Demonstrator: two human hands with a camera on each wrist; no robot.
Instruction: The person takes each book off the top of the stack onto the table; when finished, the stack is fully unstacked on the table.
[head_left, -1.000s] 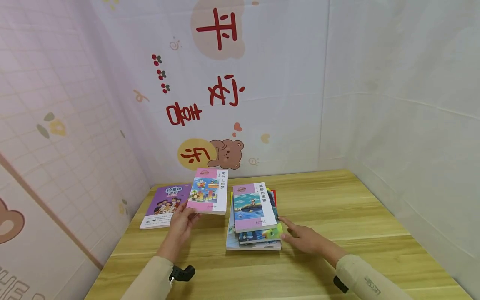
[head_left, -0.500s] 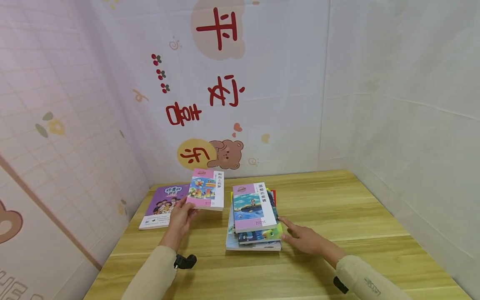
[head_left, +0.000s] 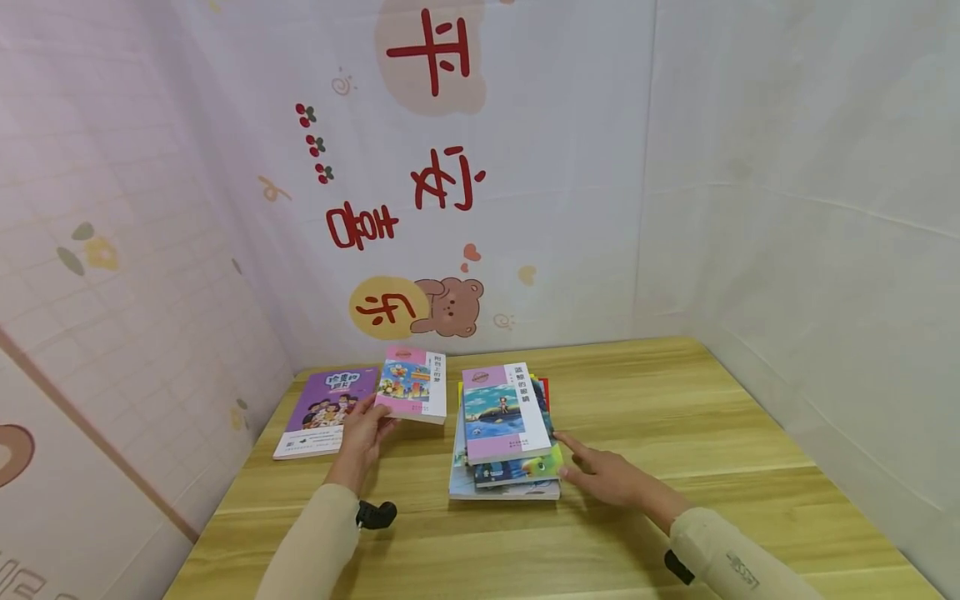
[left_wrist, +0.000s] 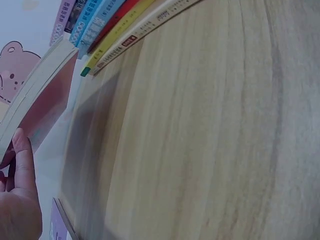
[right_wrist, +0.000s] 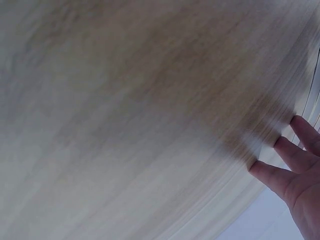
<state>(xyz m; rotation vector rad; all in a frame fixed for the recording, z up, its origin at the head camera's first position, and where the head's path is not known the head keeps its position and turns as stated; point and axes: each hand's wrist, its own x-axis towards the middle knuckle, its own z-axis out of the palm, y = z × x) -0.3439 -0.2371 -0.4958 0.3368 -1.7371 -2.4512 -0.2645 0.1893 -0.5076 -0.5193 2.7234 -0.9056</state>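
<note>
My left hand (head_left: 363, 433) pinches the near left corner of a pink-and-white book (head_left: 412, 385) with a colourful city picture on its cover. In the left wrist view, the book's page edges (left_wrist: 37, 90) and underside show, tilted above the tabletop, with the thumb along its lower side. To its right lies a stack of several books, topped by a pink-and-white book with a whale picture (head_left: 498, 412). My right hand (head_left: 611, 477) is at the stack's right side, fingers extended, tips right at the book edges. In the right wrist view its fingertips (right_wrist: 255, 166) come down at the tabletop.
A purple book (head_left: 330, 408) with cartoon children lies at the table's left, partly behind my left hand. The wood-grain table (head_left: 675, 417) ends at a printed cloth wall (head_left: 570, 208) at the back, with more cloth on both sides.
The book in my left hand has moved slightly left and its far edge has dipped toward the table. My right hand and the stack have stayed in place. The head view has shifted slightly.
</note>
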